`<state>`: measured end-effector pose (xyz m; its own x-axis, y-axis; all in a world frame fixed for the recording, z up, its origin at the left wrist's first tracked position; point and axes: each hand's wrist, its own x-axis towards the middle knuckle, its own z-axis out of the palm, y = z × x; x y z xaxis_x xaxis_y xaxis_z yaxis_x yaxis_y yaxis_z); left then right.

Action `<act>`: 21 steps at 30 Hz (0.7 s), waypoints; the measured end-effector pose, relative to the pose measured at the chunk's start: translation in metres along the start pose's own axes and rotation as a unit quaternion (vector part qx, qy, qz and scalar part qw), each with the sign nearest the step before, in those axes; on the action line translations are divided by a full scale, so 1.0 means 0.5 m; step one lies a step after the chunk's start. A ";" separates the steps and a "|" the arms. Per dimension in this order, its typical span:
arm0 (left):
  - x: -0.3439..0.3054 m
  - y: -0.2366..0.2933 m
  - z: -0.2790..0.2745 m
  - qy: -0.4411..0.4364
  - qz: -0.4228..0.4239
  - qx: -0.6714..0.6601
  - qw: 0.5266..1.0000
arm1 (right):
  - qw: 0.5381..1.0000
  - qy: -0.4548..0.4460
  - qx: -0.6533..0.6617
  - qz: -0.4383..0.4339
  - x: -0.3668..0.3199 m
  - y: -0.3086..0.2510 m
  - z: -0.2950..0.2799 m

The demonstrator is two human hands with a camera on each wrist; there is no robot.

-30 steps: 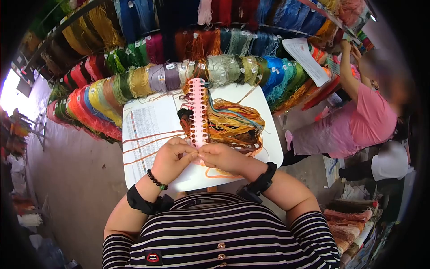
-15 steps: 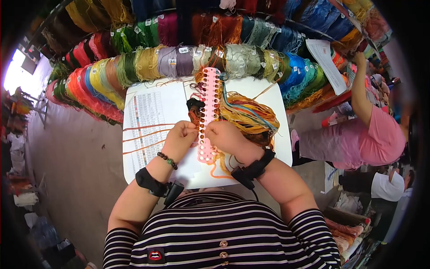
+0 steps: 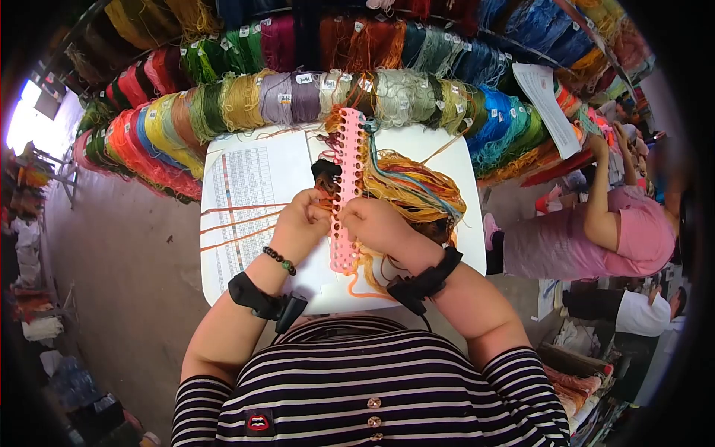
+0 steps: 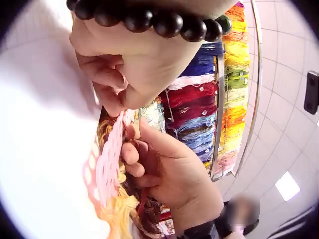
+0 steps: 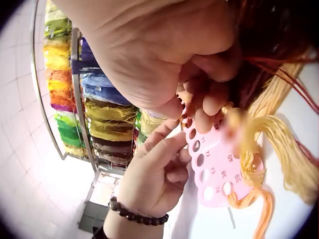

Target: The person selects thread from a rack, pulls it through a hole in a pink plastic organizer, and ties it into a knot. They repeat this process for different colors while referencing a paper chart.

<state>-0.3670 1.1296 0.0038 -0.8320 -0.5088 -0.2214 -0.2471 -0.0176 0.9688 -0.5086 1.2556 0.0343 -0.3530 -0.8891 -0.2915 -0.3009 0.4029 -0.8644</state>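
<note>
A long pink card with numbered holes [image 3: 345, 244] lies upright in the head view on a white table, threads looped through many holes. At its left edge the left hand [image 3: 299, 226] pinches brown-orange thread between thumb and index finger. The right hand [image 3: 377, 226] lies over the card's right edge, fingers curled round it; in the right wrist view this hand [image 5: 164, 55] covers part of the card [image 5: 214, 169], and its fingertips meet thread near the holes. A bundle of yellow, orange and blue threads [image 3: 417, 186] spreads right of the card. Orange strands [image 3: 246, 209] run leftward.
Printed sheets [image 3: 246, 160] lie on the table's left part. Racks of coloured skeins [image 3: 242, 104] stand along the far edge, with a hanging paper [image 3: 546, 108] at right. A person in pink [image 3: 625, 231] is to the right.
The hands have moved up from the card's lower end to its side edges, uncovering the lower holes. The head view has shifted, so the card appears farther right. The person in pink has lowered an arm.
</note>
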 end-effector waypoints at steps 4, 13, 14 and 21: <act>-0.016 0.013 -0.023 0.034 0.026 -0.029 0.999 | 0.993 -0.008 0.111 0.044 -0.006 0.014 -0.004; -0.023 0.058 0.009 -0.020 -0.039 -0.196 0.980 | 0.976 -0.010 0.209 0.053 -0.002 0.022 0.010; -0.019 0.048 0.010 -0.043 -0.048 -0.200 0.978 | 0.974 -0.019 0.217 0.055 -0.001 0.029 0.006; -0.024 0.030 0.021 -0.090 0.046 -0.026 0.995 | 0.899 -0.044 0.410 0.147 -0.005 0.027 -0.026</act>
<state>-0.3659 1.1444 0.0200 -0.9265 -0.3484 -0.1423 -0.1424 -0.0253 0.9895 -0.5231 1.2663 0.0286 -0.2287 -0.7988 -0.5564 0.5607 0.3591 -0.7461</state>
